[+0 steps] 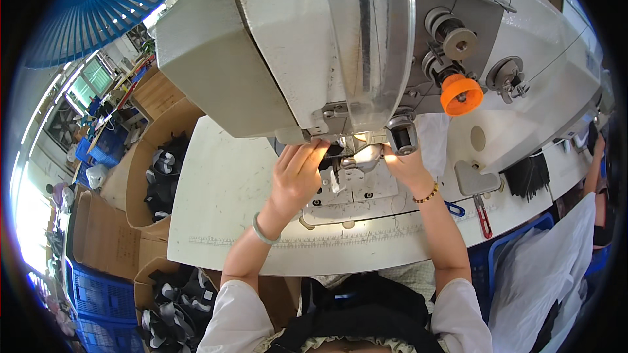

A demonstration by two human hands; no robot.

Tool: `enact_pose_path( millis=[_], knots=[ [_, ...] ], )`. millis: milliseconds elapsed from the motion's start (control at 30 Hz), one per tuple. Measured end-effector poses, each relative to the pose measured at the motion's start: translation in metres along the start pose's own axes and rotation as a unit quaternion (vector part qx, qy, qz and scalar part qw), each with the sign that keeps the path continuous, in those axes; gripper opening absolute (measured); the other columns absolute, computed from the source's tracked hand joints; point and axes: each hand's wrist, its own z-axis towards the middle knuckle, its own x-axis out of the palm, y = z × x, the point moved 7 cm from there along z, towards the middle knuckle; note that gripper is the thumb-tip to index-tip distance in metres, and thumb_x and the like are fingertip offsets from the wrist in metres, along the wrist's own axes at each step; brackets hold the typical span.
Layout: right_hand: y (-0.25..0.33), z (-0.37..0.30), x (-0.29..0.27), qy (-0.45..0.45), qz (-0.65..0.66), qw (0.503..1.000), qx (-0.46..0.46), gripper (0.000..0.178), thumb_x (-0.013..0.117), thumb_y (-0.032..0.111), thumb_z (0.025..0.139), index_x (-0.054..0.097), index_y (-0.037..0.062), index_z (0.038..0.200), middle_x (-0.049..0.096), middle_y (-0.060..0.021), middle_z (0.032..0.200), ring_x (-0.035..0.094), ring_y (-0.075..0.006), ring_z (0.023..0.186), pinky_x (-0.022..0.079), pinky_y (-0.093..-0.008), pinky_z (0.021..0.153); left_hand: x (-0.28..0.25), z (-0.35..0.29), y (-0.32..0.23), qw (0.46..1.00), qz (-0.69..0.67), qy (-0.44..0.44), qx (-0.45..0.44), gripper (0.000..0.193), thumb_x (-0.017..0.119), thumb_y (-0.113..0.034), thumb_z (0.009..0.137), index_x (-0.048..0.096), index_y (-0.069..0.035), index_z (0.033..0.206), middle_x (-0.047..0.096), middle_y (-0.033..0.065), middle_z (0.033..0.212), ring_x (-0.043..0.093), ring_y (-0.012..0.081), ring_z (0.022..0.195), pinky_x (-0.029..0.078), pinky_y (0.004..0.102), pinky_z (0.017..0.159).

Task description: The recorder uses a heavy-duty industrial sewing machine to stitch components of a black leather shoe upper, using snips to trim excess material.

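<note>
A large pale sewing machine (288,39) fills the upper middle, its lit needle area just above the white table (222,202). My left hand (297,173) reaches under the machine head from the left, fingers pressed together. By their tips a small dark piece (333,151) shows; what the fingers grip is hidden. To the right of the needle area, my right hand (407,168) reaches in behind a round metal part (401,134). Most of its fingers are out of sight. Between the hands lies a metal plate (360,186).
Scissors with red handles (483,219), a blue-handled tool (454,209) and black strips (528,176) lie on the right. Cardboard boxes (140,183) of dark shoe-like pieces stand left. A blue crate (484,268) with white sheeting (540,268) stands at the lower right. Another person's arm (594,167) shows far right.
</note>
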Motion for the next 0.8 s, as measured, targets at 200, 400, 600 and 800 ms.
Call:
enact_pose_path(
  millis=[200,400,600,800],
  knots=[
    [0.012,0.003,-0.003,0.109,-0.016,0.994,0.001,0.023,0.052,-0.011,0.062,0.056,0.0037,0.08,0.054,-0.0089,0.075,0.051,-0.0282,0.084,0.044,-0.0354,0.069,-0.009,0.0,-0.009,0.996,-0.047,-0.055,0.055,0.024,0.06,0.013,0.062,0.059,0.006,0.085,0.061,0.0145,0.093,0.06,0.0265,0.076,0.051,0.0344,0.065],
    [0.013,-0.007,-0.002,0.181,-0.074,0.98,-0.041,0.027,0.053,-0.008,0.061,0.055,0.0045,0.085,0.054,-0.0072,0.09,0.05,-0.0271,0.085,0.044,-0.0354,0.071,-0.011,0.0,-0.013,0.997,-0.056,-0.025,0.053,0.022,0.06,0.012,0.064,0.06,0.007,0.085,0.061,0.0141,0.093,0.061,0.0259,0.078,0.052,0.0335,0.067],
    [0.012,-0.01,-0.005,0.156,-0.044,0.987,0.015,0.051,0.043,-0.018,0.059,0.067,0.0065,0.096,0.066,-0.0114,0.092,0.062,-0.0297,0.086,0.047,-0.0322,0.079,-0.016,0.0,-0.018,0.998,-0.033,0.003,0.052,0.029,0.056,0.015,0.061,0.063,0.007,0.089,0.061,0.0114,0.091,0.061,0.0236,0.078,0.053,0.0307,0.067],
    [0.014,-0.023,-0.005,0.151,-0.117,0.981,-0.027,0.056,0.046,-0.016,0.054,0.07,0.0135,0.095,0.065,-0.0072,0.098,0.06,-0.026,0.094,0.043,-0.0353,0.088,-0.019,-0.002,-0.02,0.996,-0.015,-0.004,0.09,0.028,0.057,0.009,0.062,0.064,0.005,0.089,0.062,0.012,0.093,0.061,0.0229,0.077,0.053,0.029,0.064]
  ],
)
